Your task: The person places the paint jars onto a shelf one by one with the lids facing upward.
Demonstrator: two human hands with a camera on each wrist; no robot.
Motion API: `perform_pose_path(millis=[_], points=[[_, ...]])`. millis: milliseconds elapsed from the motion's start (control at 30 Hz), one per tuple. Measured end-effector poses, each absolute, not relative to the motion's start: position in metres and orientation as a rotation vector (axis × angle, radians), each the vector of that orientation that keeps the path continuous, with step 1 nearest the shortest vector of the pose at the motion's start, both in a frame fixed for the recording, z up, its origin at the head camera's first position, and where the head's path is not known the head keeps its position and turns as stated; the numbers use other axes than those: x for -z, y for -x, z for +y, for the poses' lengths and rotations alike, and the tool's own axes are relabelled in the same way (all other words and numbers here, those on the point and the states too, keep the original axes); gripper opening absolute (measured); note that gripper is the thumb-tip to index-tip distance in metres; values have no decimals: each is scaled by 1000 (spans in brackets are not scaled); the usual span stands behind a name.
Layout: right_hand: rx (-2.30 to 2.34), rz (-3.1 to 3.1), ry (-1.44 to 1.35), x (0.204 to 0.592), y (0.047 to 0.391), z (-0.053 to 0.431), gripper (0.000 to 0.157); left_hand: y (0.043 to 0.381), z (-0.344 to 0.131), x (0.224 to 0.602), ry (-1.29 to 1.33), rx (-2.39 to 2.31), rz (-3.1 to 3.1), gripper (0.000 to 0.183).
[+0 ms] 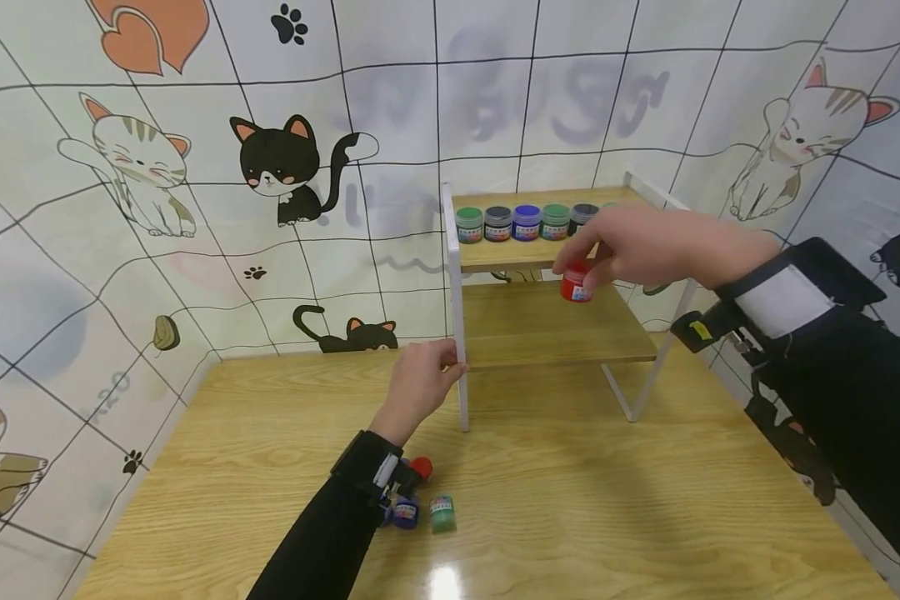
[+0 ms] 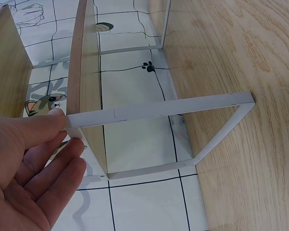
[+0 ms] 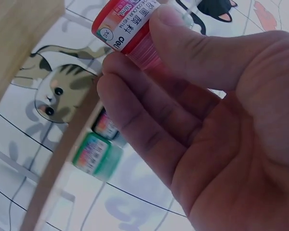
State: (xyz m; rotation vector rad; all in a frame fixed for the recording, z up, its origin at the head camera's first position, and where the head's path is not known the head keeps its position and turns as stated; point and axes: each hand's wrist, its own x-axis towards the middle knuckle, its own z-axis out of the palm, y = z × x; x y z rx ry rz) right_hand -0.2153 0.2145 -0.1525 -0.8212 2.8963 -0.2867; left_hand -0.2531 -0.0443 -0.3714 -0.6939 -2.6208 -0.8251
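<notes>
My right hand point(image 1: 645, 243) pinches a small red paint jar point(image 1: 576, 287) between thumb and fingers, held in front of the gap between the two boards of a small shelf rack point(image 1: 555, 321). In the right wrist view the red jar's printed label point(image 3: 126, 25) faces the camera. My left hand point(image 1: 418, 385) pinches the rack's white left upright point(image 2: 135, 114) near the lower board, its other fingers loosely curled. Along the upper board stands a row of paint jars: a green jar point(image 1: 469, 225), a black jar point(image 1: 498, 223), a blue jar point(image 1: 527, 222) and others, some hidden behind my right hand.
On the wooden table point(image 1: 570, 500), beside my left wrist, are a red-topped jar point(image 1: 422, 467), a dark blue jar point(image 1: 405, 512) and a green jar point(image 1: 442, 514); the sleeve partly covers this group. A cat-patterned wall covering point(image 1: 390, 108) rises behind the rack.
</notes>
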Motion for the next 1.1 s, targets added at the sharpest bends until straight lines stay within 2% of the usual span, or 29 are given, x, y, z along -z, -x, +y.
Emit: perform_pose_path(millis=[333, 767, 1100], points=[[116, 2969, 808, 136, 218, 230, 34, 254, -44, 373, 685, 822, -2628, 9], [90, 3012, 665, 138, 230, 278, 36, 256, -43, 376, 685, 829, -2613, 9], [29, 3065, 571, 138, 238, 293, 36, 257, -44, 378, 694, 801, -2600, 10]])
